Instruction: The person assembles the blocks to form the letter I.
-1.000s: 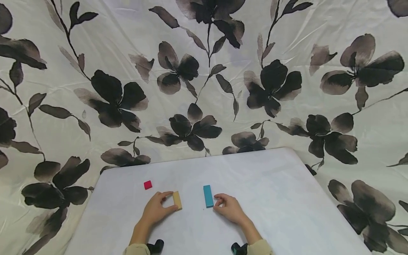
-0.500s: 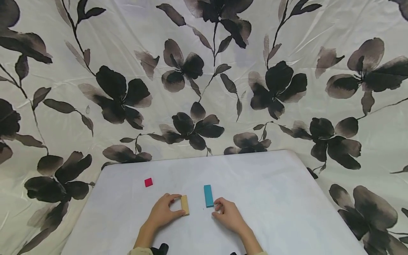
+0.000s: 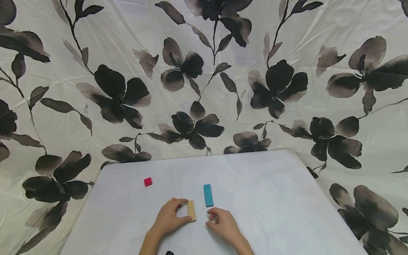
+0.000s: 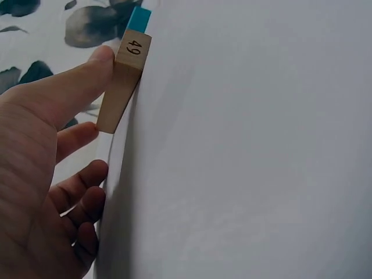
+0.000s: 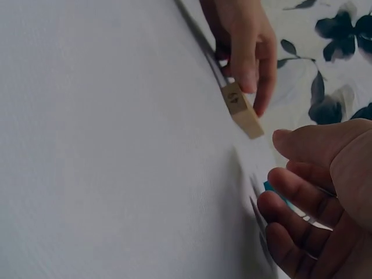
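Observation:
My left hand pinches a natural-wood block by its two ends, between thumb and a finger. In the left wrist view a printed number shows on the end of that block. My right hand holds nothing; its fingers are loosely bent, just right of the wooden block. A blue block lies on the table a little beyond the right fingertips. Most of it is hidden behind the right hand in the right wrist view.
A small red block lies at the far left of the white table. Behind the table's back edge hangs a white cloth with dark flowers.
My left hand has brought the wooden block to the right and nearer to me. The right hand has drawn back toward me, away from the blue block's side.

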The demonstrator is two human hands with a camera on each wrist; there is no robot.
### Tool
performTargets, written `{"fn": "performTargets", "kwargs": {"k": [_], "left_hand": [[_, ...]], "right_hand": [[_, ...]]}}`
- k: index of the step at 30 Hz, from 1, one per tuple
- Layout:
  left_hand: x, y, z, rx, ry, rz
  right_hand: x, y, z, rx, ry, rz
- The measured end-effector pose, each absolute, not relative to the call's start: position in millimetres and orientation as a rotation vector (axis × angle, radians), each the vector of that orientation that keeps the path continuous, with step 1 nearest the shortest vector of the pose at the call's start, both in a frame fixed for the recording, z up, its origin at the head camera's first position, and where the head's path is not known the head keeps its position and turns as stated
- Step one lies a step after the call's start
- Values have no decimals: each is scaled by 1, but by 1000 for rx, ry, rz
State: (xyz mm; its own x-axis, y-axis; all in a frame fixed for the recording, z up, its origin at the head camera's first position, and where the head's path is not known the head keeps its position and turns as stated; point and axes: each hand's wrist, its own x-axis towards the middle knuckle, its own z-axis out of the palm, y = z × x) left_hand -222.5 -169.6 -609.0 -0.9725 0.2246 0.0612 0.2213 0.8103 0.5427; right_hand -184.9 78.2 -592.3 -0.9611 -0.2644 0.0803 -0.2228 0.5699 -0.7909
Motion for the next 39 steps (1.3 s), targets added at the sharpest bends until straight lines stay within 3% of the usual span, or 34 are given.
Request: {"fn": "performTargets", "kwargs": {"k": [39], "left_hand": [[-187, -106, -617, 492, 3014, 896]], "right_hand": [[-165, 97, -603, -360, 2656, -1448]]}}
